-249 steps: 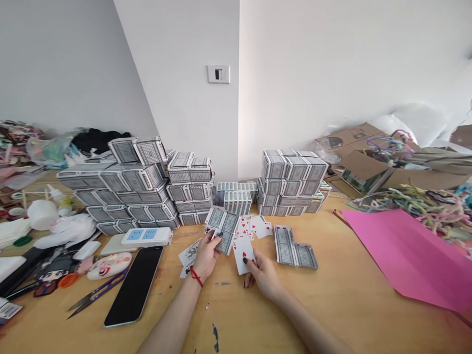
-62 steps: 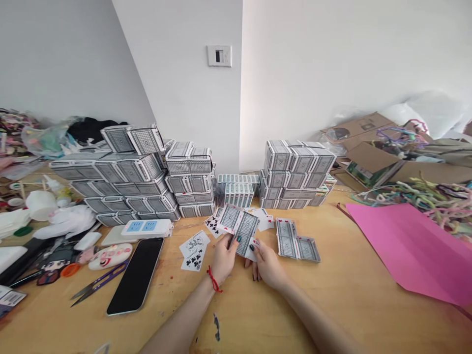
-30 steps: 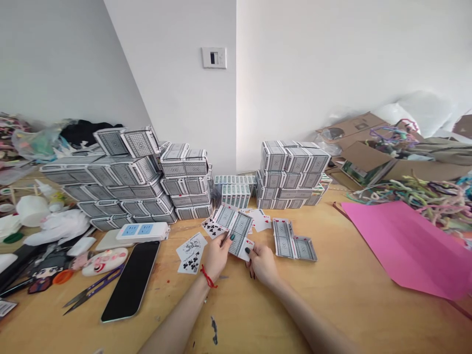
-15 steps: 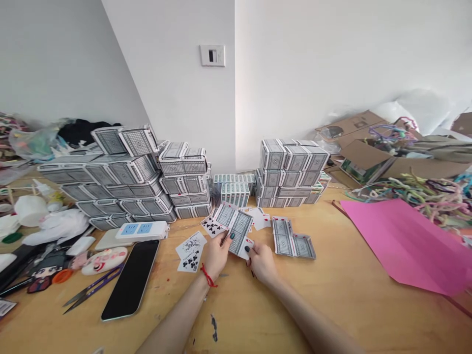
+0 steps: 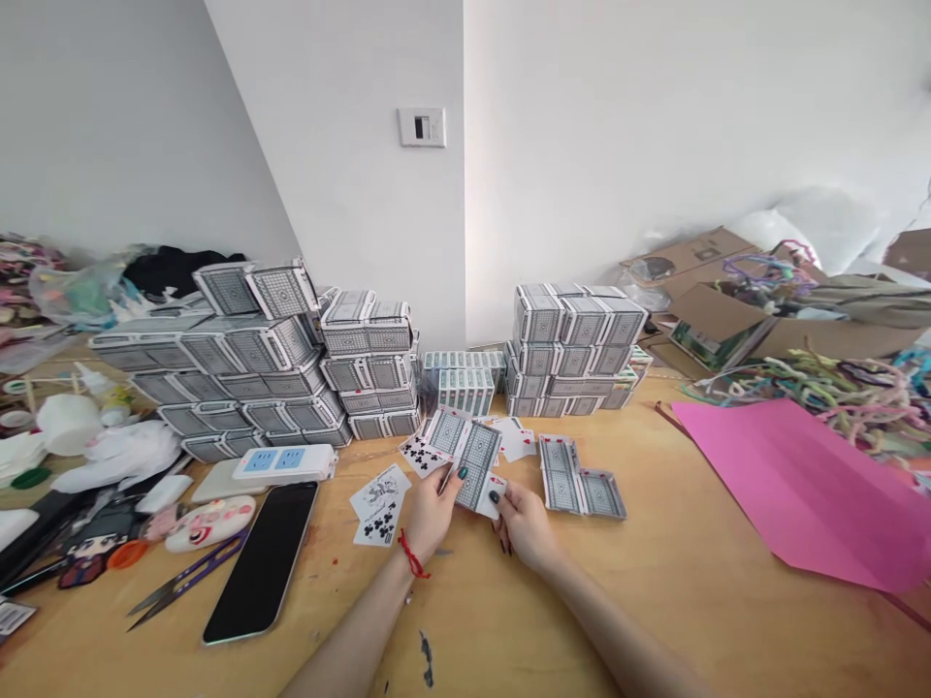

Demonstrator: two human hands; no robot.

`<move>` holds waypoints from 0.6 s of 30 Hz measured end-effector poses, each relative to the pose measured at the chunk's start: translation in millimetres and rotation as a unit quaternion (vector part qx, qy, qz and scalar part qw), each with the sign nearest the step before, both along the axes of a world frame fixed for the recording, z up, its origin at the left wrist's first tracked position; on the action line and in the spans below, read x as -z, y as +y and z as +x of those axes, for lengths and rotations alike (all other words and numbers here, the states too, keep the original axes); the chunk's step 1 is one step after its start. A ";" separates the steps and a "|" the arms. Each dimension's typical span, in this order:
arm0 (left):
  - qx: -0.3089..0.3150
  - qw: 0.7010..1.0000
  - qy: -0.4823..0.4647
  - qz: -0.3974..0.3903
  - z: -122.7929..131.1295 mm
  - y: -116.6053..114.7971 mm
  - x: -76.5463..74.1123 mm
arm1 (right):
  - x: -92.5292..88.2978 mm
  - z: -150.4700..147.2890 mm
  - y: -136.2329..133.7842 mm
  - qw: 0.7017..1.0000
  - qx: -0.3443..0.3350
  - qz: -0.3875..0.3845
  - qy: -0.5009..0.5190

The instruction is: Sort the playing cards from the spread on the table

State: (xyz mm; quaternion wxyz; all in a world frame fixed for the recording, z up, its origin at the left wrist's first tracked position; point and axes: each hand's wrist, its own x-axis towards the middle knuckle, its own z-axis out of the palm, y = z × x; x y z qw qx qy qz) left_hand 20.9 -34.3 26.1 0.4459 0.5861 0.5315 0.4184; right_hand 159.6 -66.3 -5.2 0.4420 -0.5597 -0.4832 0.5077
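Observation:
A joined piece of grey-backed playing cards (image 5: 476,458) is held above the table's middle. My left hand (image 5: 431,509), with a red string on the wrist, is closed on its lower left edge. My right hand (image 5: 525,522) pinches a red ace card (image 5: 494,494) at the piece's lower right end. To the right lies an L-shaped card piece (image 5: 582,480). Loose cards rest beside my left hand, among them a joker (image 5: 382,490) and a club card (image 5: 379,526). More face-up cards (image 5: 515,438) lie behind the held piece.
Stacked card blocks stand at the left (image 5: 247,354) and right (image 5: 574,349), with small boxes (image 5: 465,388) between them. A phone (image 5: 262,562), scissors (image 5: 185,582) and power strip (image 5: 283,462) lie left. Pink paper (image 5: 807,494) and a carton (image 5: 727,320) are right.
The view has shifted slightly, so everything sits a little lower. Both hands still hold the card piece, and the fingers of my right hand have spread slightly below the ace.

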 end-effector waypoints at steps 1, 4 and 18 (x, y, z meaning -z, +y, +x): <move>0.009 1.000 -0.016 -0.003 0.4 0.0 -0.6 | 0.5 0.6 0.3 1.000 0.003 0.007 0.020; 0.023 0.996 -0.082 -0.006 2.1 0.1 0.6 | -1.7 1.4 1.9 0.997 0.032 0.026 0.064; -0.042 0.986 -0.156 0.032 11.2 -3.6 6.9 | -19.3 1.3 -2.2 0.993 -0.044 0.027 0.110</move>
